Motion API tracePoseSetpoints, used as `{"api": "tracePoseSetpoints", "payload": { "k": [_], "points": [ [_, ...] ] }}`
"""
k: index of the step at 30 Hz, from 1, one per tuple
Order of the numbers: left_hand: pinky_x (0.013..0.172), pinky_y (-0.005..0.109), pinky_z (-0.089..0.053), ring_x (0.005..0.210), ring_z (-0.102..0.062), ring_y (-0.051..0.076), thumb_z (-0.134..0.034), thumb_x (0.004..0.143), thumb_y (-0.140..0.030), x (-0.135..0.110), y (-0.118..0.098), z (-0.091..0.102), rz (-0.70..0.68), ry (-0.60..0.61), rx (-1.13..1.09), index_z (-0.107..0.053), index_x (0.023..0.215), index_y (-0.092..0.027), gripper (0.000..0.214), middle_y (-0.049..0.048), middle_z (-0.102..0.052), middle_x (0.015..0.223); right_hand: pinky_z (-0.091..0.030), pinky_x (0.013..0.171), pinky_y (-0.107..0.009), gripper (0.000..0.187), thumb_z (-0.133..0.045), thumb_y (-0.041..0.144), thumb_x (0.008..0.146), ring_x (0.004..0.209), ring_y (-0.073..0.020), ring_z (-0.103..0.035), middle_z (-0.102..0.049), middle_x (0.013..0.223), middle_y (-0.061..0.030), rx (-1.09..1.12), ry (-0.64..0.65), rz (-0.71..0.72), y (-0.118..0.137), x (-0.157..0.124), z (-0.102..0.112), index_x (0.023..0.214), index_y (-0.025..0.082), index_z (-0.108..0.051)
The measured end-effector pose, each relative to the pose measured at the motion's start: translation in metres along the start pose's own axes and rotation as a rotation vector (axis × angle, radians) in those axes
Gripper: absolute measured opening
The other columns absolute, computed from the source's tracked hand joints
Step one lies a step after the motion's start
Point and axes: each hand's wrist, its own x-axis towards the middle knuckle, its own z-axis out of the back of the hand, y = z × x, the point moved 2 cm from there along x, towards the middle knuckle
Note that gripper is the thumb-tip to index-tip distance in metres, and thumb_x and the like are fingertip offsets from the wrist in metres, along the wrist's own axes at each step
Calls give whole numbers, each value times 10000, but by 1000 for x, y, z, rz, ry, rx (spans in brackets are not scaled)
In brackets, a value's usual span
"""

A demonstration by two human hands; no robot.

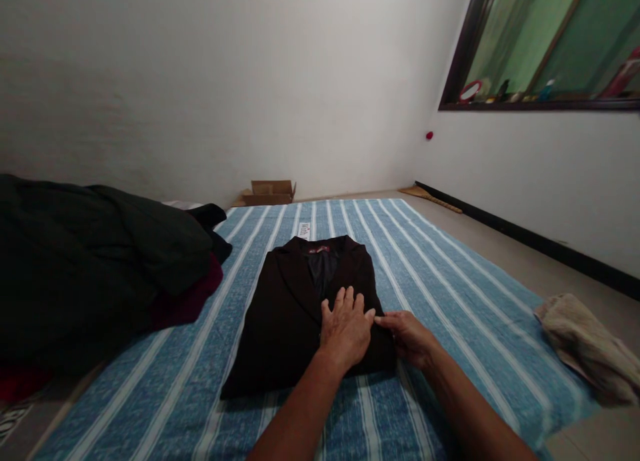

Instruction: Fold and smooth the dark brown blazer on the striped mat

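A dark brown jacket (280, 328) lies folded on the blue-and-white striped bed sheet (440, 301), its collar and inner label towards the far side. My left hand (346, 328) rests flat on the jacket's front, fingers stretched out and pointing away from me. At the jacket's right edge, my right hand (407, 334) has its thumb and fingers closed on the dark cloth. The two hands are close together, with fingertips nearly meeting. Part of the jacket's front is hidden beneath my left hand.
A heap of dark clothes (100, 261) with a maroon piece lies on the left. Beyond the bed's far edge stands an open cardboard box (270, 192). A beige cloth (585, 348) hangs over the right edge. Small items, including a round mirror (471, 90), stand on the window sill.
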Motion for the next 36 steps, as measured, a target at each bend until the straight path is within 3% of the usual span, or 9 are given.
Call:
{"api": "tracePoseSetpoints", "payload": {
  "k": [6, 14, 25, 36],
  "points": [
    [997, 588, -228, 1346, -209, 300, -266, 916, -360, 0, 1, 1, 14, 0, -13, -451, 1292, -274, 427, 82, -334, 1447, -413, 477, -212, 136, -676, 233, 623, 513, -119, -570, -647, 617, -32, -11, -39, 64, 5, 1, -6, 706, 136, -628],
    [1010, 587, -215, 1344, -221, 288, -220, 925, -422, 1, -1, -5, 61, -60, -20, -391, 1343, -245, 484, 110, -342, 1441, -283, 376, -204, 214, -660, 248, 650, 360, -80, -424, -496, 411, 35, -99, -211, 94, 13, 23, 0, 528, 161, -508],
    [1015, 583, -214, 1346, -219, 288, -205, 919, -480, 2, -1, -9, 68, -81, -18, -395, 1345, -231, 529, 111, -345, 1440, -338, 428, -215, 230, -632, 142, 616, 415, -80, -445, -492, 436, 47, -69, -356, 183, 32, 53, -6, 495, 185, -442],
    [1022, 587, -199, 1353, -206, 297, -229, 903, -516, 2, -2, -6, 79, -46, -21, -384, 1357, -202, 573, 127, -318, 1453, -341, 413, -234, 253, -610, 161, 663, 387, -92, -426, -459, 409, 42, -68, -376, 192, 34, 57, -8, 493, 197, -426]
  ]
}}
